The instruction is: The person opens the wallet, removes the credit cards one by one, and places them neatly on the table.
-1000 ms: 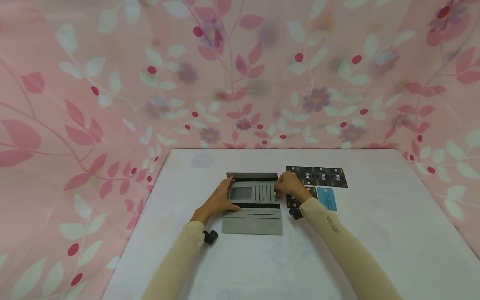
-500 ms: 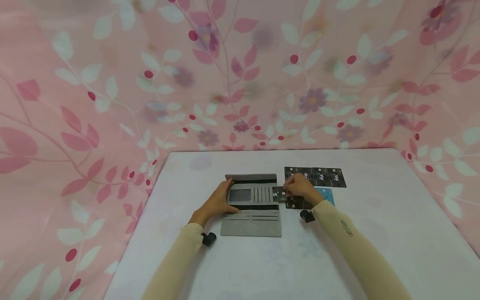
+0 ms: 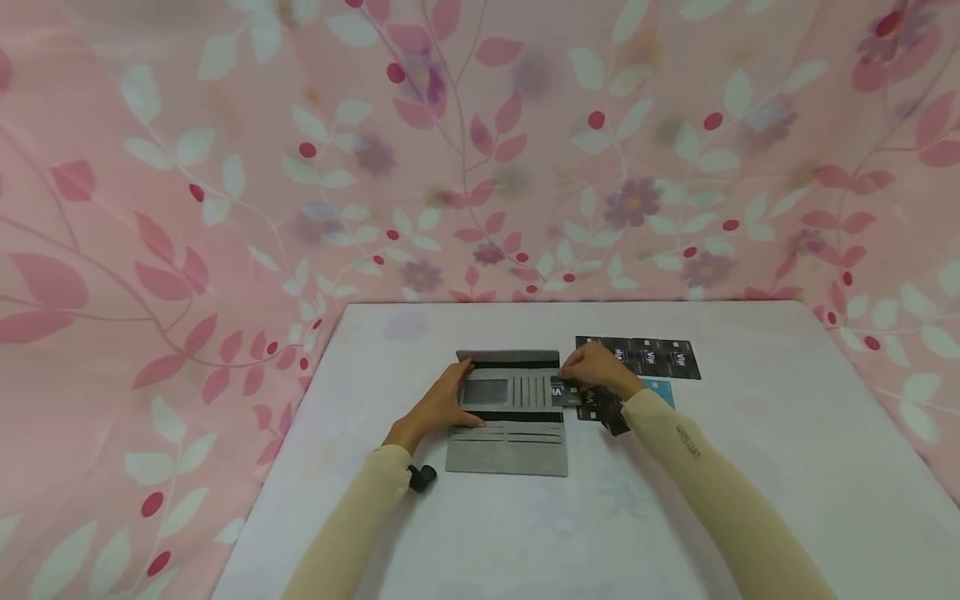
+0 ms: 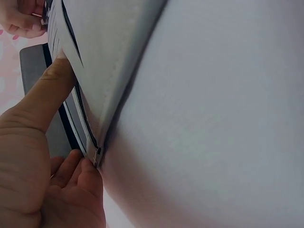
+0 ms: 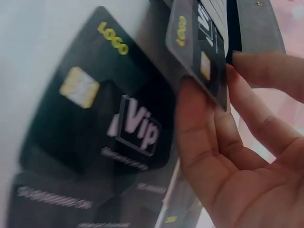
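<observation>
A grey long wallet (image 3: 506, 457) lies unfolded on the white table, with card slots and a clear window in its middle panel. My left hand (image 3: 438, 406) grips its left side; in the left wrist view the thumb (image 4: 50, 92) presses on top of the wallet (image 4: 109, 42) and the other fingers curl at its edge. At the right edge, my right hand (image 3: 597, 369) pinches a black VIP card (image 3: 562, 392) that overlaps the slot panel. The right wrist view shows this card (image 5: 202, 52) tilted between thumb and fingers; how far it sits in a slot is hidden.
Right of the wallet, a row of black VIP cards (image 3: 652, 358) lies at the back. Nearer me are more black cards (image 3: 590, 405) and a blue card (image 3: 662, 388), partly covered by my right arm. A pink floral curtain (image 3: 480, 167) hangs behind the table.
My right hand has moved right from the wallet's edge, then slightly back left. More of the black card shows outside the wallet than one second ago. The left hand keeps its grip.
</observation>
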`<state>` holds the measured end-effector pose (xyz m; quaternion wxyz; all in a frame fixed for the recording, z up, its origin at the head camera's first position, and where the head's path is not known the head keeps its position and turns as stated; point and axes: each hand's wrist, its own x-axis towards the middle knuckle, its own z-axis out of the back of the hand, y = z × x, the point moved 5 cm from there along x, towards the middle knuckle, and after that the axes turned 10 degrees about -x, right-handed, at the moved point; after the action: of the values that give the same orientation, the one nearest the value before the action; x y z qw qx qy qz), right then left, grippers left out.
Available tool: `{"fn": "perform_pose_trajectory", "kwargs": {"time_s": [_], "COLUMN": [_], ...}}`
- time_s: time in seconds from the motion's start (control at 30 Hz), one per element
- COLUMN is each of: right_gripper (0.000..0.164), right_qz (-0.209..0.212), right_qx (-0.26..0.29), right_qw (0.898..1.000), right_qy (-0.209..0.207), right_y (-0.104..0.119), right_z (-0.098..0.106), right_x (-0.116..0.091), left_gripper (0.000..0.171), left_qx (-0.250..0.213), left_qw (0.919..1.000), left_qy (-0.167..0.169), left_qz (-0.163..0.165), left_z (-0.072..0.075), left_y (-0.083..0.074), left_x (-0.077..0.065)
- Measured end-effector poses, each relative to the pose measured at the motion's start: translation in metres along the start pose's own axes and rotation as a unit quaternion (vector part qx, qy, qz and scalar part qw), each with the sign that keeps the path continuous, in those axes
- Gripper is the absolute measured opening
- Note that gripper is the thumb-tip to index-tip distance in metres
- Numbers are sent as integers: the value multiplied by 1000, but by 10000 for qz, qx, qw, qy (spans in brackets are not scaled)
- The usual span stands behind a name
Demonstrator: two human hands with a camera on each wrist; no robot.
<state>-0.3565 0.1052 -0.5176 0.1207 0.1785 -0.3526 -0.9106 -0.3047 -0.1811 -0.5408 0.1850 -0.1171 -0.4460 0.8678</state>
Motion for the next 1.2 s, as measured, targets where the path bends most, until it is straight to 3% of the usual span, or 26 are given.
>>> {"fn": "perform_pose_trajectory", "kwargs": {"time_s": [0.23, 0.47, 0.57, 0.73, 0.83, 1.0, 1.2], "right_gripper": [8, 9, 11, 18, 21, 24, 37], "right_qz": [173, 99, -11, -529, -603, -468, -713], "right_qx": [-731, -930, -707, 140, 465, 487, 1135], "right_qw": [9967, 9914, 9911, 9889, 9882, 9904, 9858], "right_qy": [295, 918, 1124, 1385, 1327, 1207, 1014], "right_y": [15, 5, -7, -28, -35, -42, -58], "right_z": [-1, 5, 12, 26, 33, 42, 54], "right_x": [14, 15, 10, -2, -9, -23, -45], "left_gripper": [122, 123, 122, 122, 121, 120, 120], "left_qx": [-40, 239, 262, 294, 307, 376, 474], "left_qw": [10000, 9997, 9997, 9995, 9994, 9992, 9988], "left_qy": [35, -17, -24, -33, -95, -48, -81], "left_qz": [36, 61, 19, 73, 108, 106, 2], "left_z": [0, -1, 0, 5, 7, 6, 3], "left_y": [1, 0, -2, -2, -2, 0, 1], "left_x": [1, 2, 1, -1, -2, -2, -1]}}
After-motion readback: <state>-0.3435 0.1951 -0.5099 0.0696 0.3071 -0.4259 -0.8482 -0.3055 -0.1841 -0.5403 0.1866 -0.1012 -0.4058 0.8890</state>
